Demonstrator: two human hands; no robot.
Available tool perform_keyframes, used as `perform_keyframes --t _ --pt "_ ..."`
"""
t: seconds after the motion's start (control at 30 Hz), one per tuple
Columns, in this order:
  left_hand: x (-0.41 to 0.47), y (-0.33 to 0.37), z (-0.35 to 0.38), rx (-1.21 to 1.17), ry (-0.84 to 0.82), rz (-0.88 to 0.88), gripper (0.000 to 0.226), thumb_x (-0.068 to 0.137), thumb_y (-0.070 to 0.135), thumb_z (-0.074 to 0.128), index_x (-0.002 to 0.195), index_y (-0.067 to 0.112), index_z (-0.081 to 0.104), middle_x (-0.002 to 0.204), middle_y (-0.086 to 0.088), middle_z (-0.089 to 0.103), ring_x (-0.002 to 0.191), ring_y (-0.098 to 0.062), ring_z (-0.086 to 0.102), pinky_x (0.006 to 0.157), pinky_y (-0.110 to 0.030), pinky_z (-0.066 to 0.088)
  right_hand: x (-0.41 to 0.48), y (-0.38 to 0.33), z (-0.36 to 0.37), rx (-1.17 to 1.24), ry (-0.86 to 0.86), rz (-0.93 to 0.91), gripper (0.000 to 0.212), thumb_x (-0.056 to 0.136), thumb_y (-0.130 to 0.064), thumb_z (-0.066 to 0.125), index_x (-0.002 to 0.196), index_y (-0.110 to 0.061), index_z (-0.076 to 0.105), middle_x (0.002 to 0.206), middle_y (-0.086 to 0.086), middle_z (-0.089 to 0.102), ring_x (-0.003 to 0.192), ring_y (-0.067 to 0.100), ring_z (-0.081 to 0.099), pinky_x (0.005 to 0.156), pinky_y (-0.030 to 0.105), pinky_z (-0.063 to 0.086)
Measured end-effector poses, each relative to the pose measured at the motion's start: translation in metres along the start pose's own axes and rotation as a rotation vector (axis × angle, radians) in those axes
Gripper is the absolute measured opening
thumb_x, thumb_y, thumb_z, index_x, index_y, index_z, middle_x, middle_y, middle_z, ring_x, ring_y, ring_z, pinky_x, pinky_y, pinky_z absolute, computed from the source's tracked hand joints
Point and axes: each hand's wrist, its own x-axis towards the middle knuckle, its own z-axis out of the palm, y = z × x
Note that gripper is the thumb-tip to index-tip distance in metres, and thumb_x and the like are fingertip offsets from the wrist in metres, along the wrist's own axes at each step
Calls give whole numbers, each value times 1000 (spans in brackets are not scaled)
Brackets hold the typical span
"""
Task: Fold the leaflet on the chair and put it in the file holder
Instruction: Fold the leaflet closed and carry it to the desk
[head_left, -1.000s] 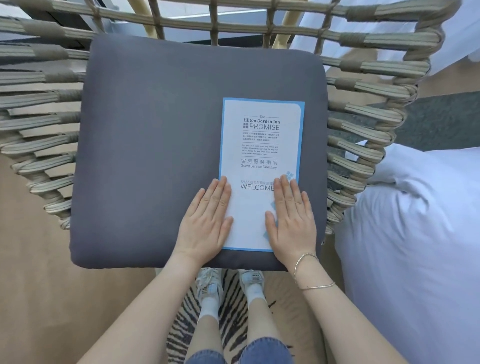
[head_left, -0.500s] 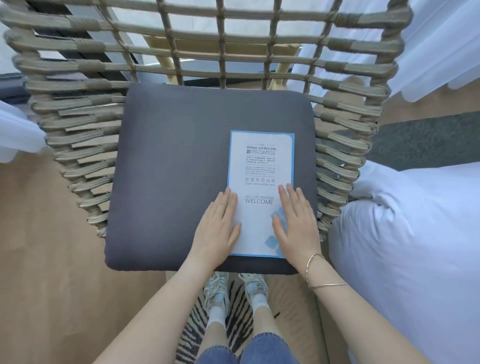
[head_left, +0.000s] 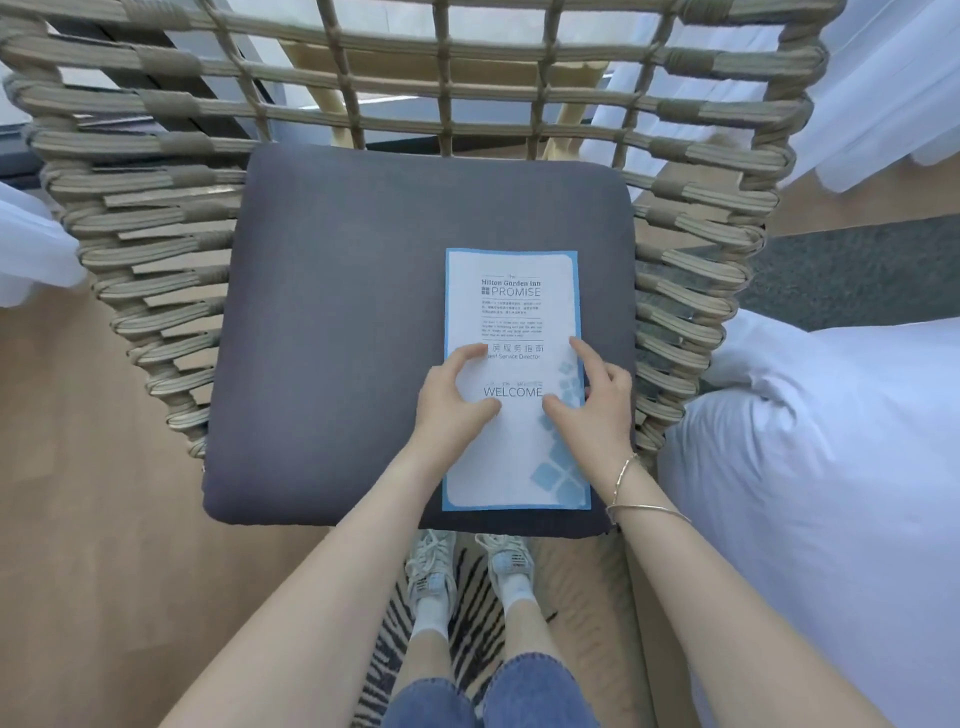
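Note:
A white leaflet (head_left: 511, 306) with a blue border lies flat on the right half of the chair's grey seat cushion (head_left: 343, 322). My left hand (head_left: 449, 397) rests on the leaflet's left edge with fingers curled and thumb spread. My right hand (head_left: 597, 395) sits on the right edge, fingers bent, fingertips touching the paper. Both hands are at the leaflet's middle, on either side of the word WELCOME. No file holder is in view.
The chair is a woven rope frame (head_left: 156, 249) with a high back. A white bed (head_left: 821, 493) stands close on the right. A zebra-pattern rug (head_left: 467, 623) lies under my feet. Wooden floor (head_left: 78, 493) extends to the left, white curtains (head_left: 883, 93) at the back right.
Both hands have slid up from the leaflet's lower part to its middle. The flat palms have lifted and the fingers have curled at the paper's side edges.

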Motion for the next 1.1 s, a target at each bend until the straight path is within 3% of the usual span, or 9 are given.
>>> perform_keyframes --t 0.07,0.13,0.2,0.43,0.63,0.8,0.93,1.0,1.1 --pt "-4 6 -10 -116 -59 -18 66 70 -6 68 123 33 60 123 10 60 104 -5 60 67 -2 44 -2 -5 -15 180 -31 53 64 77 -1 71 137 -17 55 128 15 59 106 25 61 100 39 49" --pt "-12 17 -22 -251 -107 -32 68 70 -12 70 124 27 61 119 7 65 94 0 65 66 -11 50 -8 -12 -32 328 -74 78 58 78 7 69 132 -14 59 121 12 66 89 11 65 80 22 56" --pt "-27 34 -35 -325 -134 -25 65 70 -10 73 124 25 63 117 6 68 91 1 68 67 -17 54 -18 -25 -53 390 -113 54 56 77 11 69 126 -15 63 115 7 68 77 -5 64 67 11 52" --pt "-125 162 -92 -426 -60 112 62 66 -1 73 121 26 64 118 7 70 104 -8 67 77 -22 55 -97 -136 -153 506 -123 -97 63 76 12 70 130 -20 61 115 -7 68 90 -8 66 76 14 53" --pt "-228 295 -155 -487 51 329 60 70 1 73 122 28 64 113 8 73 106 -13 68 82 -30 58 -176 -260 -250 614 -94 -285 64 77 8 73 132 -20 60 125 5 67 111 20 66 94 33 55" --pt "-303 382 -209 -497 119 529 58 76 -2 74 116 39 65 108 11 73 100 -14 71 73 -28 59 -230 -351 -310 667 -117 -494 64 78 5 73 132 -26 59 117 0 70 91 7 71 74 20 57" --pt "-353 406 -245 -512 259 643 61 75 -2 74 117 40 64 109 13 73 101 -13 70 75 -29 60 -266 -403 -326 692 -195 -644 65 77 6 73 131 -28 59 108 1 72 80 7 73 65 21 58" --pt "-376 404 -263 -549 351 677 60 70 4 74 115 43 65 112 11 73 103 -16 70 80 -33 60 -280 -423 -319 698 -280 -710 66 77 5 74 130 -31 59 109 5 72 84 16 75 69 30 62" --pt "-410 383 -292 -585 540 697 61 67 6 73 112 46 65 109 14 73 102 -13 69 75 -29 58 -301 -453 -292 687 -448 -791 66 76 6 75 126 -36 61 111 6 72 91 26 74 76 42 62"
